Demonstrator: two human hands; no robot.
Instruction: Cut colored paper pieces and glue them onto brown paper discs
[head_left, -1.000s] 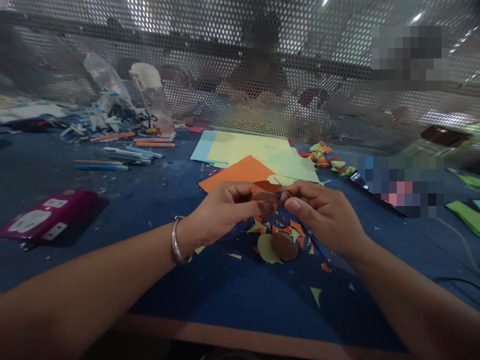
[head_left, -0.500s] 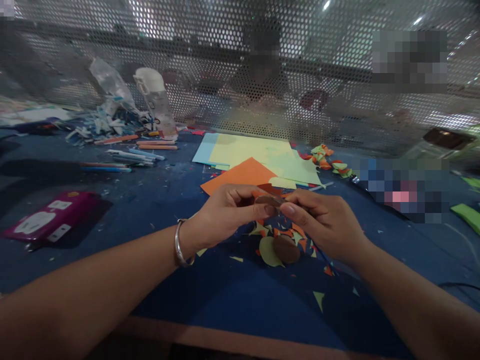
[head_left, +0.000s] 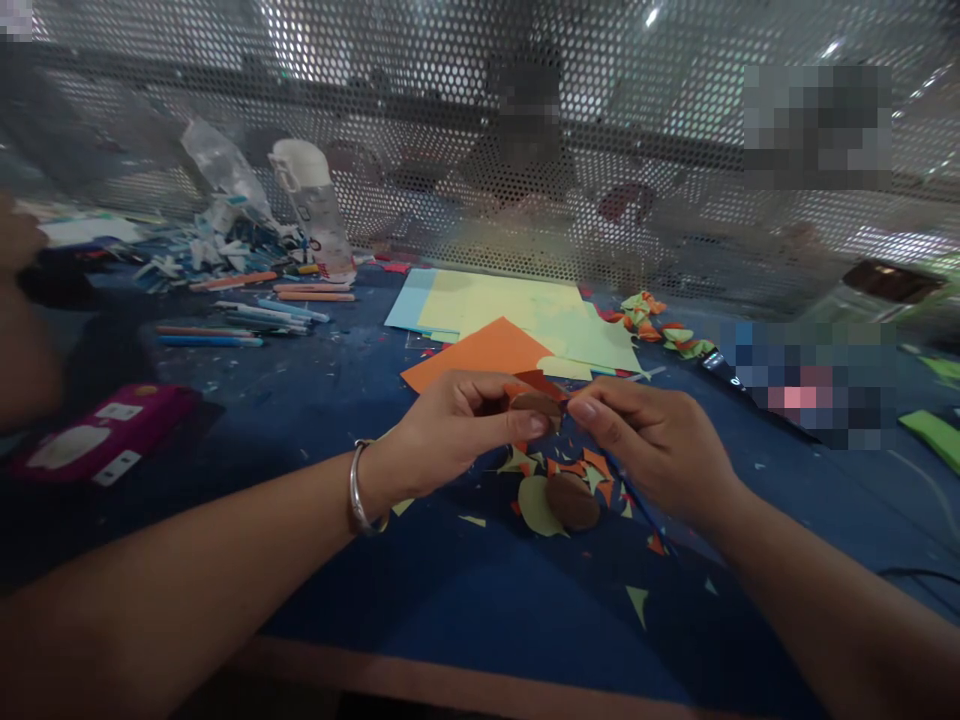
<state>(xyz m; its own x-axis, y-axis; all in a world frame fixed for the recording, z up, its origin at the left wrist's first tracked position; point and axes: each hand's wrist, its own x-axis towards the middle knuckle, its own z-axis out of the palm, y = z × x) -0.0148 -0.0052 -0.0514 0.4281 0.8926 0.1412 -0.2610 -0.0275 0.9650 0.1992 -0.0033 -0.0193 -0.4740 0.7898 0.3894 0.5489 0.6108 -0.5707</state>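
Observation:
My left hand [head_left: 472, 425] is closed, thumb on top, on a brown disc [head_left: 535, 404] with orange paper [head_left: 534, 381] behind it. Close to the disc's right edge, my right hand [head_left: 649, 440] pinches a thin dark blue stick [head_left: 634, 490] that slants down under the palm; its tip is too small to make out. On the table below the hands lie a second brown disc [head_left: 573, 502] and a pale yellow round piece [head_left: 538, 506], partly overlapped by the disc. Orange and yellow paper scraps [head_left: 592, 465] are scattered around them.
Behind my hands lie an orange sheet [head_left: 480, 350] and stacked pale sheets [head_left: 495, 300]. A bottle [head_left: 319, 215], pens [head_left: 262, 315] and a purple case [head_left: 112, 430] are at left. Crumpled paper bits [head_left: 645, 315] lie at right. A perforated screen [head_left: 420, 120] closes the back. Another person's arm [head_left: 26, 340] shows far left.
My right fingers have shifted slightly right, away from the disc, and more of the disc's face shows. Another person's arm has come in at the far left, beside the purple case.

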